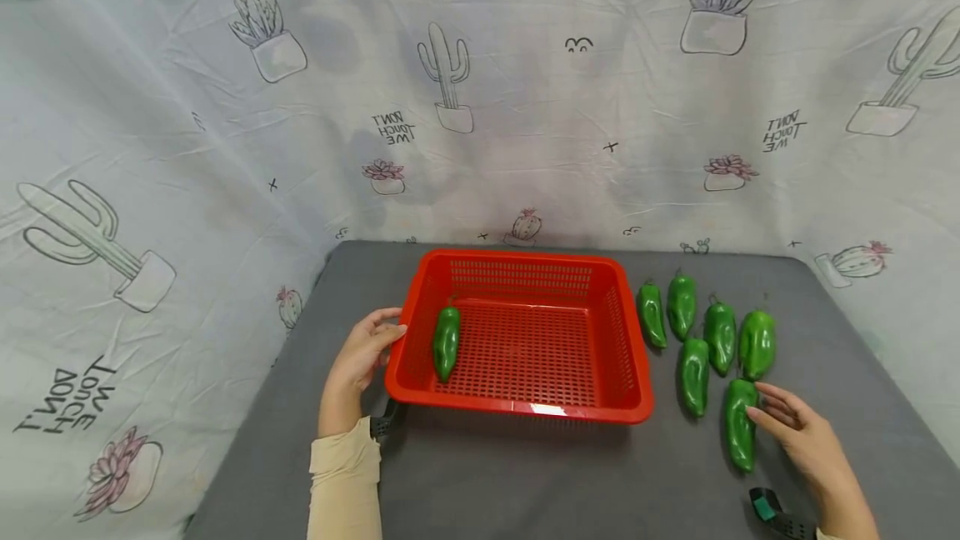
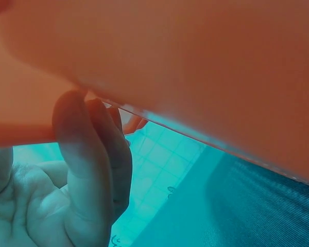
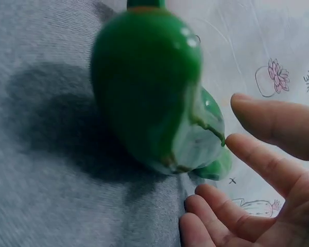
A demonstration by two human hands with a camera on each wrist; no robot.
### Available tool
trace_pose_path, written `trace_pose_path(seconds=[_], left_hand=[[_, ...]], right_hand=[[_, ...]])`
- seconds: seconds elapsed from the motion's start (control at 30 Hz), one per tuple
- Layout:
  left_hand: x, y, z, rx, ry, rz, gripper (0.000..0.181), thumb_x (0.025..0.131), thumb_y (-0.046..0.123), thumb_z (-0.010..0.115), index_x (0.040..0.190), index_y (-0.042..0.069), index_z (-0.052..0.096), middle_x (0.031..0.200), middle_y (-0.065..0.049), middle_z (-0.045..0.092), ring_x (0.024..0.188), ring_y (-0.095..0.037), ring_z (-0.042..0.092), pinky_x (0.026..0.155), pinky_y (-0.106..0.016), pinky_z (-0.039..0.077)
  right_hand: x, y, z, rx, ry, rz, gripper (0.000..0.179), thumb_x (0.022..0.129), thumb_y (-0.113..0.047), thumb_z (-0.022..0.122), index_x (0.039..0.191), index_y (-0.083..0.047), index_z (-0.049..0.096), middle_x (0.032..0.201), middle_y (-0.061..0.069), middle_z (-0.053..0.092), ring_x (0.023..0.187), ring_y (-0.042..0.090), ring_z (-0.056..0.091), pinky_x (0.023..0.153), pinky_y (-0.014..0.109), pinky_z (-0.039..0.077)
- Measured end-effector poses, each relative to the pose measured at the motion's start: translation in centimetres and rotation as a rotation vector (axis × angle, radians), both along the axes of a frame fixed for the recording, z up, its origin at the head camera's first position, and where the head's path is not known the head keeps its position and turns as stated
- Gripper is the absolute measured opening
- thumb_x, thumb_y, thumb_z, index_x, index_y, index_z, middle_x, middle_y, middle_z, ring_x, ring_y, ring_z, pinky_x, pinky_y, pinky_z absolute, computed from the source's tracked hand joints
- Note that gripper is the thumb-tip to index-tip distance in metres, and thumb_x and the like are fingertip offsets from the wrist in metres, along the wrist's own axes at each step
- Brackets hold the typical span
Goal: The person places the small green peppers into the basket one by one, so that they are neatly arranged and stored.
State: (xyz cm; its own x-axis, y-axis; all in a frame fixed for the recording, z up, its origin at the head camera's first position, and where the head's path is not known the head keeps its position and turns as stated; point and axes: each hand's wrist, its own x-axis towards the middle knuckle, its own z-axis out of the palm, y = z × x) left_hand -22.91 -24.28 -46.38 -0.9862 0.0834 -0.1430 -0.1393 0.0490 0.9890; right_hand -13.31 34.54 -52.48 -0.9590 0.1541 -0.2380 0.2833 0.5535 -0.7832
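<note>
My left hand (image 1: 367, 346) grips the left rim of a red plastic basket (image 1: 517, 407); the left wrist view has its curled fingers (image 2: 87, 164) under the rim. One green pepper (image 1: 447, 343) lies inside, along the basket's left side. On the right, my right hand (image 1: 806, 436) is beside the nearest green pepper (image 1: 740, 425), its thumb tip overlapping the pepper's edge in the head view. Seen from the right wrist, thumb and fingers (image 3: 268, 159) are spread apart with nothing between them, and that pepper (image 3: 144, 87) looms large to their left.
Several other green peppers (image 1: 693, 377) lie in a loose group between the basket's right side and the right hand. The grey table (image 1: 510, 482) carries everything. White cloth (image 1: 517, 65) printed with cacti hangs behind and at both sides.
</note>
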Motion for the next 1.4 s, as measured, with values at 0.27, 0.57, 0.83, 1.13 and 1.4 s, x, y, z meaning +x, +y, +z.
trace_pose_path(seconds=[0.27,0.57,0.83,1.13,1.4], left_hand=[[0.1,0.0,0.4,-0.005,-0.006,0.002,0.049,0.095,0.01,0.056,0.138,-0.002,0.036,0.09,0.0,0.063,0.071,-0.011,0.065,0.063,-0.026,0.055],[0.2,0.1,0.4,-0.012,-0.016,0.003,0.048,0.096,0.01,0.054,0.139,-0.001,0.036,0.089,0.001,0.062,0.069,-0.011,0.064,0.06,-0.027,0.055],[0.1,0.0,0.6,-0.013,-0.013,-0.001,0.049,0.096,0.011,0.055,0.139,-0.001,0.036,0.089,0.0,0.063,0.07,-0.011,0.065,0.061,-0.027,0.055],[0.3,0.0,0.5,-0.026,-0.023,-0.006,0.049,0.096,0.012,0.055,0.14,0.0,0.036,0.091,-0.001,0.063,0.067,-0.012,0.065,0.06,-0.027,0.054],[0.3,0.0,0.4,-0.026,-0.019,0.001,0.049,0.096,0.012,0.056,0.139,-0.001,0.036,0.092,-0.001,0.063,0.069,-0.012,0.065,0.062,-0.028,0.055]], right_hand=[[-0.3,-1.1,0.6,-0.025,-0.008,0.059,0.078,0.096,-0.044,0.052,0.152,-0.005,0.014,0.146,0.038,0.021,0.129,0.055,0.024,0.094,0.066,0.032],[-0.8,-1.6,0.8,0.045,-0.064,0.12,0.081,0.093,-0.046,0.056,0.151,-0.004,0.017,0.149,0.038,0.01,0.127,0.059,0.022,0.089,0.069,0.034],[-1.1,-1.7,0.9,0.084,-0.055,0.175,0.079,0.093,-0.043,0.056,0.15,-0.003,0.019,0.149,0.038,0.009,0.123,0.062,0.026,0.086,0.068,0.038],[-1.3,-2.0,0.5,0.089,0.042,0.227,0.07,0.093,-0.029,0.06,0.145,0.004,0.027,0.145,0.042,0.016,0.116,0.067,0.03,0.084,0.068,0.039],[-1.4,-2.1,0.5,0.093,0.032,0.206,0.07,0.093,-0.031,0.061,0.145,0.003,0.028,0.145,0.041,0.018,0.117,0.065,0.035,0.081,0.059,0.046]])
